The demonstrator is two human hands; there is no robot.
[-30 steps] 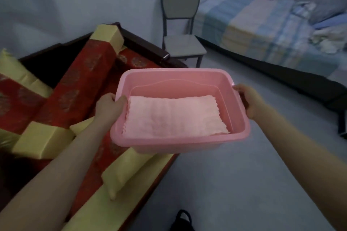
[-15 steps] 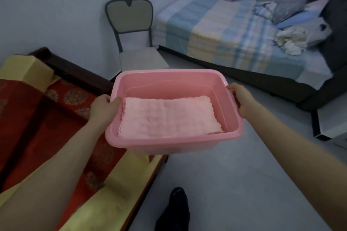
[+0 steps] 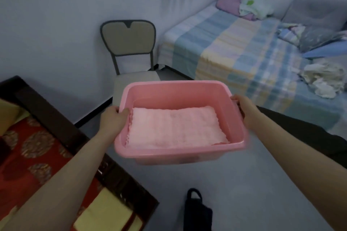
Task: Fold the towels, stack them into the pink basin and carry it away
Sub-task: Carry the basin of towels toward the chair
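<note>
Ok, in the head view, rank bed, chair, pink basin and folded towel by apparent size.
1. bed, though cut by the frame.
2. pink basin, enlarged by nearness to the camera.
3. folded towel and chair look about alike; chair partly hidden, so unranked.

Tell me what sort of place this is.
Most likely a home bedroom: a bed with a checked sheet and a pink pillow, a padded chair beside it, and a wooden sofa with red cushions at the left.
</note>
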